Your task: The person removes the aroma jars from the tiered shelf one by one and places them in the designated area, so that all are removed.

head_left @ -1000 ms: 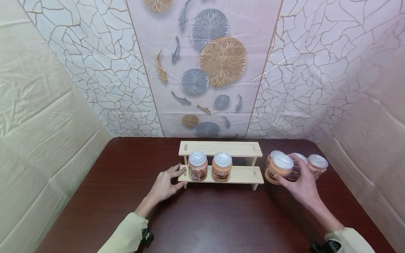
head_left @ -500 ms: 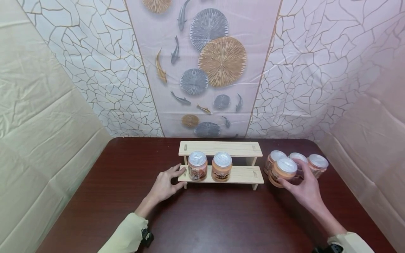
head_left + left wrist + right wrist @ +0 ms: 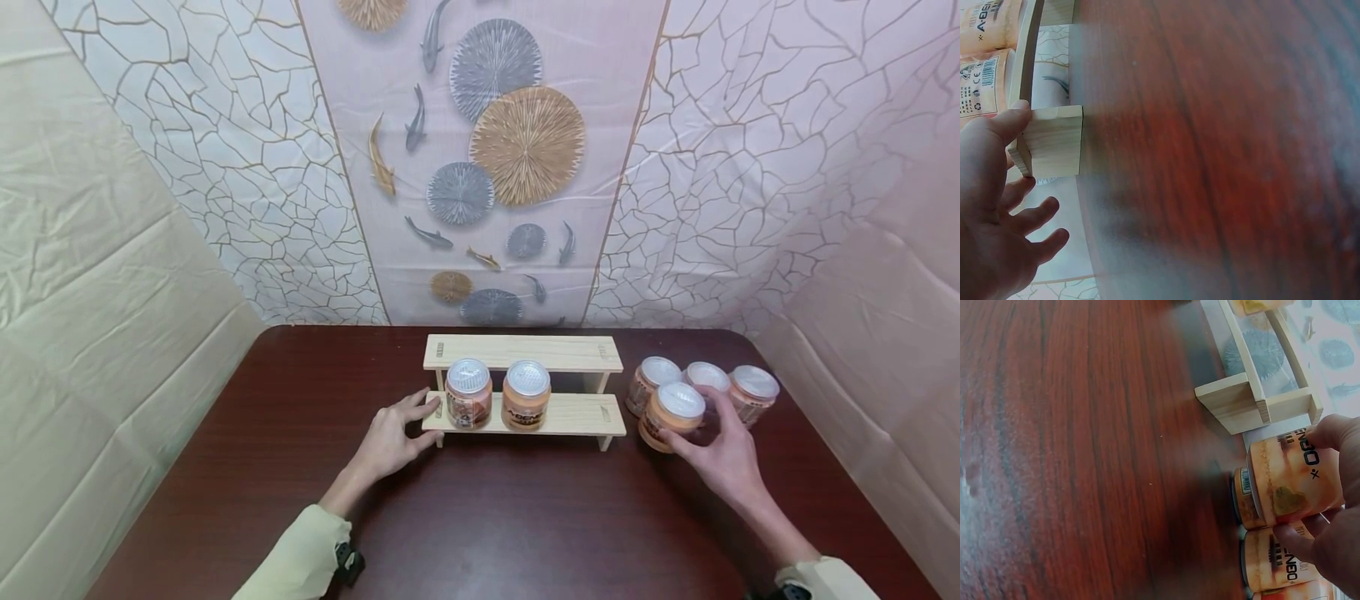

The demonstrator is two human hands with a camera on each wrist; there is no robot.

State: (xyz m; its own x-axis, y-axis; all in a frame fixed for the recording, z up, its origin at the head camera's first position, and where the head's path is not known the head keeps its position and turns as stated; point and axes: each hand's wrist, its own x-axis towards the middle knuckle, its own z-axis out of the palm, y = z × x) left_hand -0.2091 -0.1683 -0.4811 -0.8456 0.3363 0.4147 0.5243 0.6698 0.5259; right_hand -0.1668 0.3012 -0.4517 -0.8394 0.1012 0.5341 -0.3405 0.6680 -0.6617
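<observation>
My right hand (image 3: pixel 723 454) holds a plastic jar (image 3: pixel 660 427) with an orange label and a pale lid, thumb on the near side and fingers around the far side. In the right wrist view this gripped jar (image 3: pixel 1294 481) overlaps similar jars behind it. At the left end of a two-tier wooden shelf (image 3: pixel 573 412), my left hand (image 3: pixel 388 437) pinches the lower board between thumb and forefinger. The left wrist view has the thumb (image 3: pixel 1013 122) on the board's front edge, the other fingers spread. Two jars stand on that lower board, a left jar (image 3: pixel 468 408) and a right jar (image 3: pixel 525 410).
Right of the shelf, three more jars stand close together on the dark wooden table (image 3: pixel 480 517): a left one (image 3: pixel 641 392), a middle one (image 3: pixel 707 377) and a right one (image 3: pixel 752 398). The upper board (image 3: pixel 525 352) is bare. Patterned cloth (image 3: pixel 465 250) hangs behind.
My right hand has brought the held jar slightly right and then down toward the table's near side, uncovering more of the jar behind it. The left hand and shelf have stayed put.
</observation>
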